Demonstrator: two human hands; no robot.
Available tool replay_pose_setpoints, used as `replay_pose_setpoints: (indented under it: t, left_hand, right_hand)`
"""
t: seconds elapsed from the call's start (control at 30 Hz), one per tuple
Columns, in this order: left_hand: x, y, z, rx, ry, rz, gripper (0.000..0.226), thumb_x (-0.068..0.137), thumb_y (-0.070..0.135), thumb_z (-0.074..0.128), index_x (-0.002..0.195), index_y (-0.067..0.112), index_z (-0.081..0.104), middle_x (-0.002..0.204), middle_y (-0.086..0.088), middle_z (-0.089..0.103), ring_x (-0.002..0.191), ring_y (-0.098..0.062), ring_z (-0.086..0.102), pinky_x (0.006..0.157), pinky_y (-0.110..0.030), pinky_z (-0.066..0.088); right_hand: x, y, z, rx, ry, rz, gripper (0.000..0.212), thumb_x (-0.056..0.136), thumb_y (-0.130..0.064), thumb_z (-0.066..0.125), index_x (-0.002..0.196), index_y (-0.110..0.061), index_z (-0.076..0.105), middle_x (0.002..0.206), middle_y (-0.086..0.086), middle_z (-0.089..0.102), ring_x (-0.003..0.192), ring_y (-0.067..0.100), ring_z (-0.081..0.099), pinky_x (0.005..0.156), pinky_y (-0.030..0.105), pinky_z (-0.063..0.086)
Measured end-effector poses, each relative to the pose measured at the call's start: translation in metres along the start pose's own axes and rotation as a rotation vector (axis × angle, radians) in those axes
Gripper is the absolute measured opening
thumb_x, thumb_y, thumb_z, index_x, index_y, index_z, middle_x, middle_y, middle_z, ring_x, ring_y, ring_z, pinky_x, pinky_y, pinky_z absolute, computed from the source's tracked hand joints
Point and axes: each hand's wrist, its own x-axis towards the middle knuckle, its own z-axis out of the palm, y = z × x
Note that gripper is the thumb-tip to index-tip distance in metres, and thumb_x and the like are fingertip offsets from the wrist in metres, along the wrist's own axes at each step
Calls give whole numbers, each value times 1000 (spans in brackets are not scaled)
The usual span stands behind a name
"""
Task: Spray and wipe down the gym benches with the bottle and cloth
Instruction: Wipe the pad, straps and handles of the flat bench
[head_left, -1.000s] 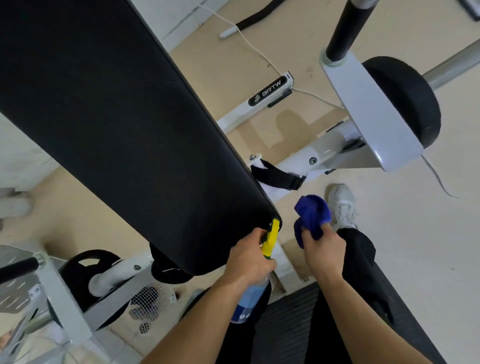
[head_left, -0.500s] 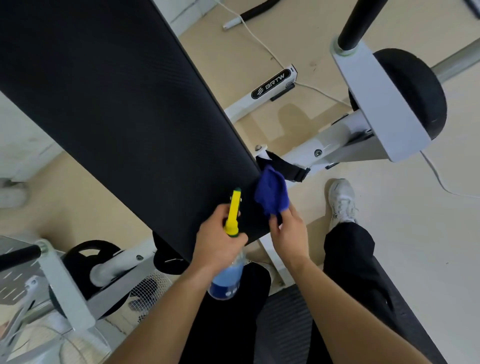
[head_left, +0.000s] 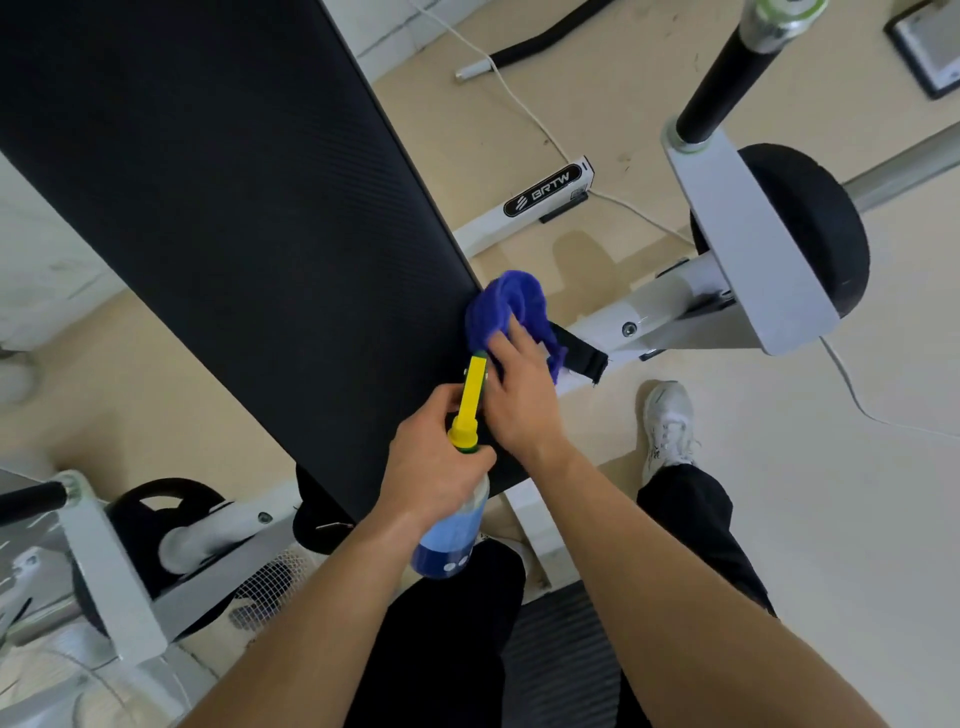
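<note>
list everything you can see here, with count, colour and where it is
bench pad: 1, black, slanting from top left to centre
cloth: 1, blue, bunched at the pad's right edge
spray bottle: 1, blue liquid, yellow nozzle, over the pad's near end
bench frame: 1, white, BRTW label, under and right of the pad
weight plates: 2, black, one at right, one at lower left
strap: 1, black, on the frame beside the cloth
cable: 1, white, across the beige floor
shoe: 1, white, on the floor at right
left hand: 1, grips the spray bottle's neck
right hand: 1, holds the cloth against the pad
</note>
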Motion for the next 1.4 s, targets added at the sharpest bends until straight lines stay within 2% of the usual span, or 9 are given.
replay_pose_setpoints:
  t: [0.1,0.27,0.37,0.57,0.73,0.83,0.97,1.23,1.4]
  left_hand:
    - [-6,-3,-4,7,7,-37,43,73,12,74,104,38,61,75,14,64,62,-4,55,64,-21,43]
    - [-6,4,-2,29,-12,-53,44,75,13,72,109,39,59,80,10,63,63,-7,54,63,-22,40]
    - [2,21,4,29,-62,-10,43,75,14,71,106,41,58,74,11,61,58,-3,51,59,-20,37]
    - [31,79,17,-32,-92,144,43,72,16,73,101,42,58,81,14,65,71,-5,59,65,-24,43]
    - [57,128,27,-78,-93,248,43,72,17,73,102,42,55,79,14,62,75,-16,58,73,-37,53]
    - [69,152,34,-44,-78,317,40,73,19,72,103,40,54,77,13,56,76,-24,54,76,-43,55]
    - [74,173,41,2,-40,415,42,72,17,70,106,38,56,91,15,59,86,-25,55,78,-39,52]
    - [74,170,47,-23,-30,424,38,71,20,75,75,37,41,70,7,50,68,-24,45,64,-40,46]
    - [74,159,40,-120,-13,374,24,67,23,65,74,35,46,66,9,52,67,-24,48,65,-46,50]
  right_hand:
    - [-17,37,12,-200,-96,13,34,101,-27,45,134,-18,48,154,9,33,133,34,41,104,42,42]
    - [-71,76,-28,-250,-195,340,14,94,-9,50,107,-13,51,111,9,61,91,32,62,71,36,50]
    - [-72,73,-63,-61,-201,582,7,87,-7,61,93,-11,57,78,8,67,66,26,64,51,18,46]
    - [-29,6,-156,453,75,468,37,83,-30,79,83,2,61,76,21,63,70,29,63,63,39,50]
    - [1,-32,-238,1049,308,540,39,93,-14,40,55,-19,48,53,-1,42,50,16,39,54,24,33]
    - [11,-29,-268,971,461,554,45,92,9,25,57,-19,31,53,-1,26,55,20,20,48,20,30]
    - [20,-40,-283,969,432,537,46,94,2,29,57,-14,50,47,-2,46,43,18,47,39,21,42]
    - [60,-47,-263,543,292,69,12,91,-5,65,99,-14,64,87,-1,67,87,19,64,74,34,52]
    - [122,-44,-209,213,454,51,39,81,-28,79,109,-25,51,113,7,62,98,18,63,86,35,55]
